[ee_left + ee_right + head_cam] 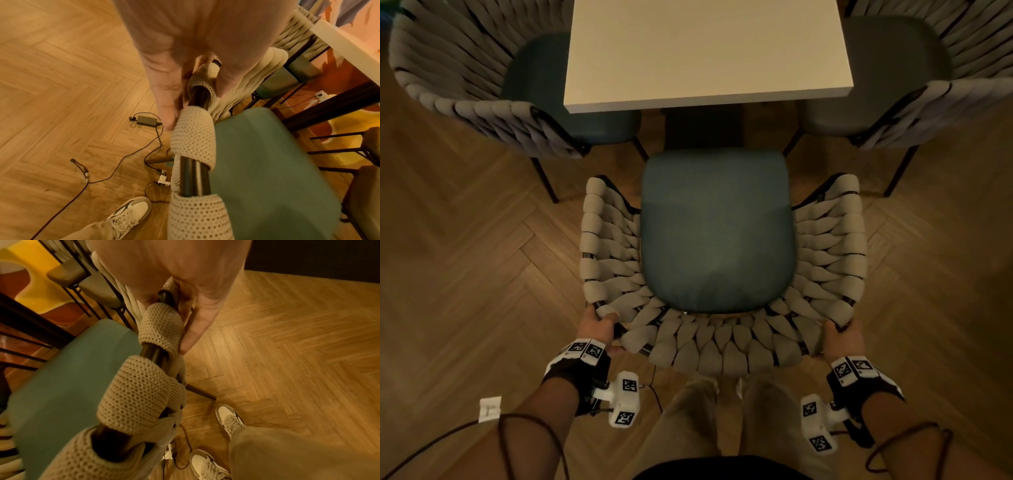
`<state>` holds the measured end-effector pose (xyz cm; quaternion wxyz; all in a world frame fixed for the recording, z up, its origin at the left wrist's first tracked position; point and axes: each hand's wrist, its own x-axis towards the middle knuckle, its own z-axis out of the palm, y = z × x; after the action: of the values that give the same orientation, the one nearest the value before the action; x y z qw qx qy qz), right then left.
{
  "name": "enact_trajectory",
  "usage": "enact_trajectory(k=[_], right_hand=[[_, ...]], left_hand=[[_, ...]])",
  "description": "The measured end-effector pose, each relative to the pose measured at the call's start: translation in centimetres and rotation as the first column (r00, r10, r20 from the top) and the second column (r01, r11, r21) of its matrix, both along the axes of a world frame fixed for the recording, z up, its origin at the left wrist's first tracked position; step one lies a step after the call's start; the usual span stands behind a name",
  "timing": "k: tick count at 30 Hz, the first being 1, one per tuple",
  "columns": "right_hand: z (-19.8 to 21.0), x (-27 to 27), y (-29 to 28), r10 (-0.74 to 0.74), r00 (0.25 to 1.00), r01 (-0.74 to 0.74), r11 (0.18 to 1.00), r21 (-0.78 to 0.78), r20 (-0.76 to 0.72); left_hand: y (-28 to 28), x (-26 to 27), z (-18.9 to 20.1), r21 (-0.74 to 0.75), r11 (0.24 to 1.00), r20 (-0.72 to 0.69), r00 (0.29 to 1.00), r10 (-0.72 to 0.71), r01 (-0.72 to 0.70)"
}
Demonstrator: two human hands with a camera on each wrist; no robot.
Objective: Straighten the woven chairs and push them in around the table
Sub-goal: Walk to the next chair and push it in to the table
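Note:
A woven chair [717,233] with a teal seat and beige knitted back stands in front of me, facing the white table [705,51]. Its seat front lies just short of the table's near edge. My left hand [599,327] grips the rim of the back at its left rear corner, and in the left wrist view my left hand [174,84] wraps the dark tube [194,175]. At the right rear corner my right hand [842,334] grips the rim; the right wrist view has my right hand [189,309] around the frame. Two more woven chairs [482,85] [928,85] flank the table.
Herringbone wood floor [465,257] spreads around. A power adapter [147,121] and cables [115,168] lie on the floor to my left, behind the chair. My shoes [228,418] stand close behind the chair's rear leg [202,392]. More stools [68,274] stand beyond the table.

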<state>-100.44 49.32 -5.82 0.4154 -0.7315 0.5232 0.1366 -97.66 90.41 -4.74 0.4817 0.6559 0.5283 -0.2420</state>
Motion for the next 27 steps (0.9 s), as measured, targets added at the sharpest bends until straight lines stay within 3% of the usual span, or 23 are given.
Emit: enact_trajectory(k=[8,27], right_hand=[[0.7,0.4,0.4,0.049,0.999,-0.049,0.998,-0.035,-0.003],[0.9,1.2,1.3,0.070,0.998,-0.070,0.996,-0.049,-0.010]], left_hand=[[-0.1,0.3,0.2,0.013,0.999,0.045,0.998,0.033,-0.033],[0.3,1.1,0.3,0.017,1.000,0.007,1.000,0.026,-0.026]])
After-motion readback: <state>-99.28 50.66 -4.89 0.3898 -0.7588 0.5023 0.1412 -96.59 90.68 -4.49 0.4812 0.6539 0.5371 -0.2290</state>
